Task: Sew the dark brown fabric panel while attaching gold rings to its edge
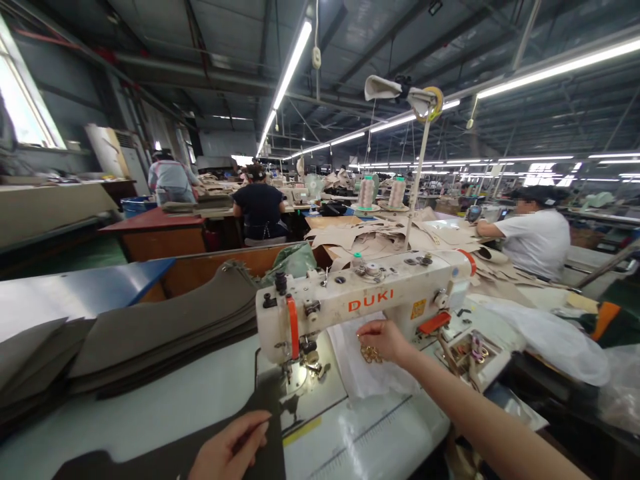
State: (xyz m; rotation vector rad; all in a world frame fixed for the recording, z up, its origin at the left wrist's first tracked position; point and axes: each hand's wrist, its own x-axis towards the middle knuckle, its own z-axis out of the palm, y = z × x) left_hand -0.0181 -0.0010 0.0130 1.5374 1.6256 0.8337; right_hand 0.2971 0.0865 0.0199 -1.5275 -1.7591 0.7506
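My right hand [384, 339] reaches under the arm of the white DUKI sewing machine [370, 300]. Its thumb and fingers pinch a small gold metal piece at the edge of a pile of gold metal hardware [371, 353], which lies on a white plastic bag [350, 377]. My left hand [231, 445] is low in front of the needle area, over a dark flat panel [170, 460] on the machine bed. Its thumb and fingertips are pressed together; anything between them is too small to make out.
A stack of dark panels [165, 333] lies left of the machine. Right of it stands a small tray [473, 357] with loose parts. Beige cut pieces [365, 233] cover the table behind, near thread cones [367, 193]. A person in white [535, 237] works at the right; others sit or stand farther back.
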